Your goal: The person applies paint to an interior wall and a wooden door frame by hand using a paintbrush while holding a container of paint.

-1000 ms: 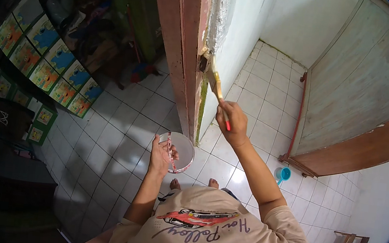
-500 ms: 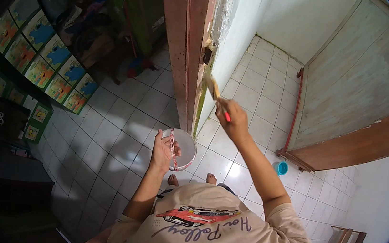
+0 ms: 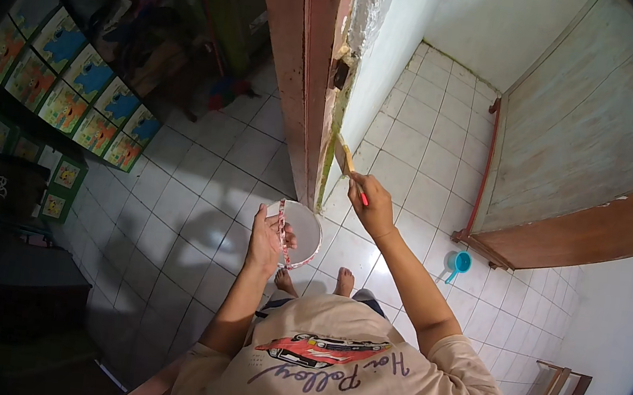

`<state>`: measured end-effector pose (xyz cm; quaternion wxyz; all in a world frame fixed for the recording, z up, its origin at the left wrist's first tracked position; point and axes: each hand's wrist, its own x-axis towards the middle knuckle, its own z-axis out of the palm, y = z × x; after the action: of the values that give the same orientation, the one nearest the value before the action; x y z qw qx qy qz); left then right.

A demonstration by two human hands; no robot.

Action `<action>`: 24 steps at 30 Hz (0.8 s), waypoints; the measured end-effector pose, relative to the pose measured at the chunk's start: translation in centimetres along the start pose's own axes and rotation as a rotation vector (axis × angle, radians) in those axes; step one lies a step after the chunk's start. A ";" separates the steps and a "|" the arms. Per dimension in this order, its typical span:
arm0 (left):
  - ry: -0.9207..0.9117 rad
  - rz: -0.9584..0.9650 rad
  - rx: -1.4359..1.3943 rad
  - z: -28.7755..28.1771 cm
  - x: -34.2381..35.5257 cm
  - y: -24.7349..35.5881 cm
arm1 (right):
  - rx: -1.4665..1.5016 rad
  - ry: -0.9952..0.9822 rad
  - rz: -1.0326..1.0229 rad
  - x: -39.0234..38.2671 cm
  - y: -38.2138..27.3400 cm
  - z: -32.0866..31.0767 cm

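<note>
My right hand (image 3: 374,206) is closed around the handle of a paintbrush (image 3: 348,160), whose red handle end pokes out below the fingers. The brush's bristles meet the narrow, rough edge of the white wall (image 3: 381,72), beside a worn pinkish-brown door frame (image 3: 294,47). My left hand (image 3: 263,244) grips a white round bucket (image 3: 304,234) by its red-and-white patterned strap, with the fingers curled behind it. The bucket hangs just below the foot of the frame, and what it contains is hard to make out.
A large wooden cabinet (image 3: 572,148) stands at the right, with a turquoise dipper (image 3: 460,262) on the tiled floor near its foot. Further right is a small wooden stool (image 3: 556,389). Drawers with cartoon pictures (image 3: 65,75) are at the left. My bare feet (image 3: 345,281) are below the bucket.
My right hand and the brush have come slightly lower along the wall edge, toward me. The bucket in my left hand sits a little farther up in the view, which has shifted slightly.
</note>
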<state>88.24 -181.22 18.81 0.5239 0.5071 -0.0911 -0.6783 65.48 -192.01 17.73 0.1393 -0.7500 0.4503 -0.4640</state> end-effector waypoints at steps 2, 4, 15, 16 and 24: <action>0.018 -0.011 0.014 0.0 0.3 -0.4 | 0.038 -0.015 0.052 -1.9 0.5 0.0; 0.053 -0.036 0.008 0.2 0.7 -1.1 | 0.073 -0.031 0.105 -3.8 1.0 -0.5; 0.201 -0.076 0.104 -0.5 5.3 -7.1 | 0.258 -0.103 0.621 -10.2 7.3 -2.6; 0.220 -0.078 0.137 -0.8 5.9 -8.0 | 0.298 -0.128 0.678 -10.4 7.9 -2.8; 0.393 -0.161 0.276 -2.1 10.0 -14.7 | 0.384 -0.142 0.825 -13.0 13.2 -4.3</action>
<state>81.40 -181.99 2.26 0.4018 0.7015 -0.0385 -0.5874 52.58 -187.93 4.34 0.4793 -0.4987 0.6065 -0.3921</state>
